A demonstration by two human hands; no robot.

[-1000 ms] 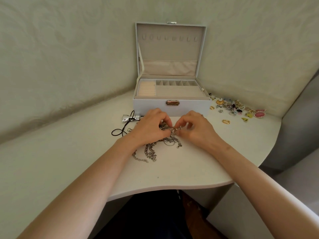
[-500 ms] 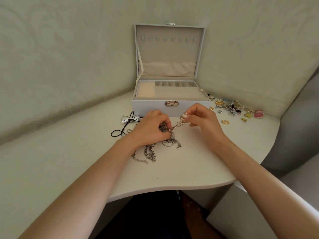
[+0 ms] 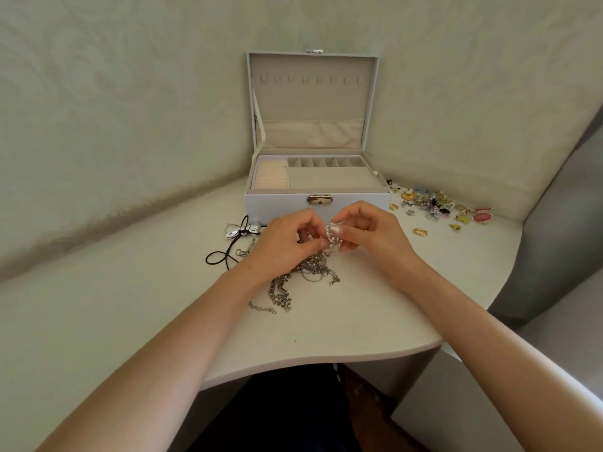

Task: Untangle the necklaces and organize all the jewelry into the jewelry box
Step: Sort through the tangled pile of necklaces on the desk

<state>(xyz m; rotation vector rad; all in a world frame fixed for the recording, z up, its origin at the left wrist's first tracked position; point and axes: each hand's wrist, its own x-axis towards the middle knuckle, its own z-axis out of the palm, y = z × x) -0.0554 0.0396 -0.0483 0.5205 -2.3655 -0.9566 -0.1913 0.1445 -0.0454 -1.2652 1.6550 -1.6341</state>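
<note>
Left hand (image 3: 280, 247): fingers curled, pinching a strand of the tangled necklaces (image 3: 305, 272).
Right hand (image 3: 375, 236): pinching the same strand.
Tangled necklaces: on the table (image 3: 359, 321), before the jewelry box (image 3: 277, 205).
Small jewelry (image 3: 437, 207): right of the box.
Black cord (image 3: 225, 256): front-left of the box.

The jewelry box (image 3: 280, 205) is pale blue-grey, lined beige. The tangled necklaces (image 3: 315, 272) are silver, the cord (image 3: 224, 256) at nine o'clock black, the loose jewelry (image 3: 437, 207) at two o'clock gold, pink, yellow.
</note>
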